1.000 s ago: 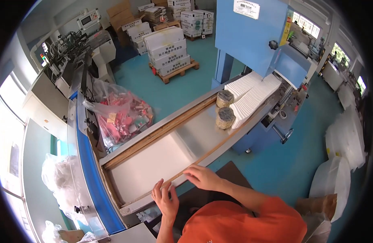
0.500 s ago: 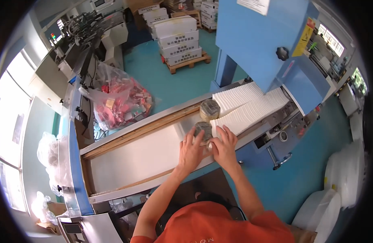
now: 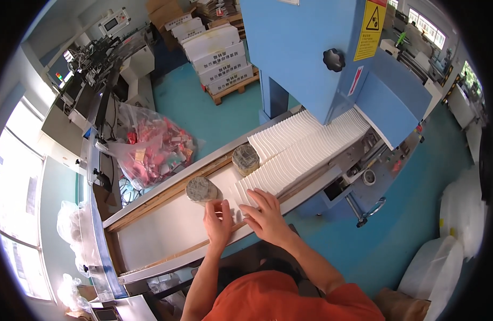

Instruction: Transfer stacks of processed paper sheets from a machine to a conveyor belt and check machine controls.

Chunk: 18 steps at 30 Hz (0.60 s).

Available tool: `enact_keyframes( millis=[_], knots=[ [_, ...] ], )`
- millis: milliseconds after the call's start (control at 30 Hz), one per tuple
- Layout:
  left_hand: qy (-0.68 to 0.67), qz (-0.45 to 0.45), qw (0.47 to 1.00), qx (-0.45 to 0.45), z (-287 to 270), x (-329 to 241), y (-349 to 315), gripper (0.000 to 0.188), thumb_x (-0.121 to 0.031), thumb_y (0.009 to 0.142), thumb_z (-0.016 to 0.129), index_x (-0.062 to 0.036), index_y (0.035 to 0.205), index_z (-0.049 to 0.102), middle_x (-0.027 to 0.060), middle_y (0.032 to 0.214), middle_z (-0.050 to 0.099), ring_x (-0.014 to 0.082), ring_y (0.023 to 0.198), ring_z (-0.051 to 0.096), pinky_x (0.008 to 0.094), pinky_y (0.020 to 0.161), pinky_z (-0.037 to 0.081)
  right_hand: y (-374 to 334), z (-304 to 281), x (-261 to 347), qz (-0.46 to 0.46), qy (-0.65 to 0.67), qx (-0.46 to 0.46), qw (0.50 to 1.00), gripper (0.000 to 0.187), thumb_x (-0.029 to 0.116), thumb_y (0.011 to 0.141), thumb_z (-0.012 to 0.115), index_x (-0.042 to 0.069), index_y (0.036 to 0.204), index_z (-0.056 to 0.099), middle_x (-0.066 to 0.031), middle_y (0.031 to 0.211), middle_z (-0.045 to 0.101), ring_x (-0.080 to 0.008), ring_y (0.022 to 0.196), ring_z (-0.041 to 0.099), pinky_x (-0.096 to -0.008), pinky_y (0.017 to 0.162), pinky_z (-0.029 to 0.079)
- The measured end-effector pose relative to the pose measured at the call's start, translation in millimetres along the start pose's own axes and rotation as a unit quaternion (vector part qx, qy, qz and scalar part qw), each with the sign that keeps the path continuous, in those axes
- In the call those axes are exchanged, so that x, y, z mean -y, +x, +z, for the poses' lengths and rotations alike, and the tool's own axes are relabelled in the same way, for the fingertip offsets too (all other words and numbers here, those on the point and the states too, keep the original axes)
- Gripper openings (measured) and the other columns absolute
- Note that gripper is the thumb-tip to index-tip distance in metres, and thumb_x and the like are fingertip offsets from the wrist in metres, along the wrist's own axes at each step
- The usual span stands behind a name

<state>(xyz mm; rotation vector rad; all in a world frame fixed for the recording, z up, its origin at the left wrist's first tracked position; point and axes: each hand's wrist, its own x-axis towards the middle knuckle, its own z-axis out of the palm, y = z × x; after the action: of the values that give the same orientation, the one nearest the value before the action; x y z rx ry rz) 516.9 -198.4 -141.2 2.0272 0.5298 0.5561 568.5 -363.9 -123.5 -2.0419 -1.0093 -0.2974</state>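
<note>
Right now two rows of white folded sheets lie side by side along a shallow metal trough [image 3: 150, 234], reaching back under a blue machine [image 3: 300, 53]. The right hand [image 3: 269, 220] is spread, fingers extended over the front end of the near row [image 3: 305, 158], its tips at the leading sheets. The left hand [image 3: 218, 223] has its fingers bent toward the thumb, just in front of that end; whether anything is pinched there I cannot tell. Close beyond it, a grey-topped round block [image 3: 201, 190] stands on the trough, apart from the near row; whether the fingertips touch it is unclear. A second round block [image 3: 245, 159] stands against the front of the far row [image 3: 284, 134]. Past the trough's wooden strip [image 3: 171, 198] sits a clear bag of red scraps [image 3: 158, 147]
</note>
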Motion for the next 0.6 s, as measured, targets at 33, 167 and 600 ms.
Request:
enact_keyframes(
  millis=[33, 167, 600],
  knots=[
    [-0.152, -0.068, 0.985, 0.055, 5, 1, 0, 0.033, -0.030, 0.098, 0.058, 0.0006, 0.111, 0.055, 0.0059, 0.067, 0.057, 0.0117, 0.054, 0.056, 0.0266, 0.051, 0.049, 6, -9, 0, -0.001, -0.001, -0.031, 1.000, 0.036, 0.014, 0.080, 0.071, 0.011, 0.115, 0.063, -0.0149, 0.136, 0.048, -0.0348, 0.128, 0.043, -0.0489, 0.105, 0.032],
    [-0.221, -0.181, 0.952, 0.113, 18, 6, 1, 0.046, -0.029, 0.098, 0.058, -0.0014, 0.133, 0.045, 0.0086, 0.085, 0.058, 0.0099, 0.063, 0.057, 0.0252, 0.052, 0.050, 24, -55, -62, 0.092, -0.117, -0.229, 0.962, 0.034, 0.017, 0.087, 0.067, 0.004, 0.117, 0.058, -0.0196, 0.122, 0.051, -0.0381, 0.109, 0.051, -0.0488, 0.090, 0.041],
    [-0.231, -0.075, 0.962, 0.126, 28, 15, 1, 0.065, -0.026, 0.098, 0.059, -0.0015, 0.147, 0.024, 0.0136, 0.120, 0.054, 0.0163, 0.105, 0.054, 0.0301, 0.091, 0.044, 30, -102, -177, 0.120, -0.409, -0.277, 0.861, 0.026, 0.017, 0.091, 0.062, 0.001, 0.111, 0.058, -0.0149, 0.107, 0.052, -0.0354, 0.099, 0.050, -0.0490, 0.079, 0.042]
  ],
)
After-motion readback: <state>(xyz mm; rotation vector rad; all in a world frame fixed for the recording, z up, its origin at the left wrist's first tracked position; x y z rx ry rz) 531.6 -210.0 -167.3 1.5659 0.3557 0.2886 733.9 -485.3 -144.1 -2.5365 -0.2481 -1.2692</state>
